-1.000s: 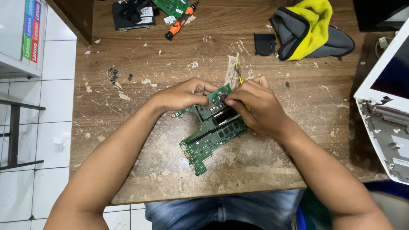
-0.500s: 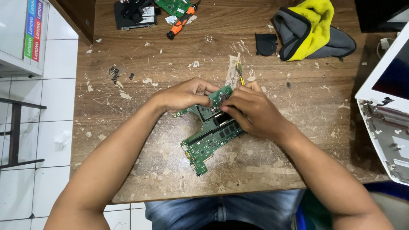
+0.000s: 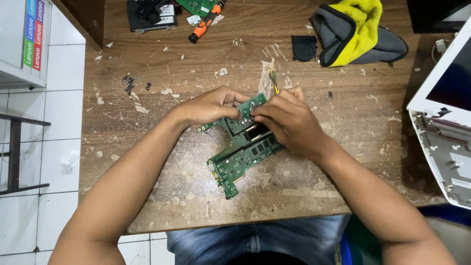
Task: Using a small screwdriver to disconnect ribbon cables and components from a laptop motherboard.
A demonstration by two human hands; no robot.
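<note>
A green laptop circuit board (image 3: 240, 157) lies at a slant in the middle of a worn wooden table (image 3: 162, 191). My left hand (image 3: 211, 105) grips the board's upper left part, fingers curled over its edge. My right hand (image 3: 289, 120) rests on the board's upper right part, with its fingertips pinched on something at the top; what they pinch is hidden. A small yellow-green tool (image 3: 274, 81) lies just above my right hand.
A white opened laptop (image 3: 441, 122) stands at the right edge. A yellow and grey cloth (image 3: 355, 32) and a black fan (image 3: 304, 47) lie at the back right. An orange-handled screwdriver (image 3: 203, 22) and black parts (image 3: 149, 14) lie at the back. Small screws (image 3: 129, 84) sit to the left.
Both hands stay on the board; my right hand's fingers have shifted slightly toward the left at the board's top. The board has not moved.
</note>
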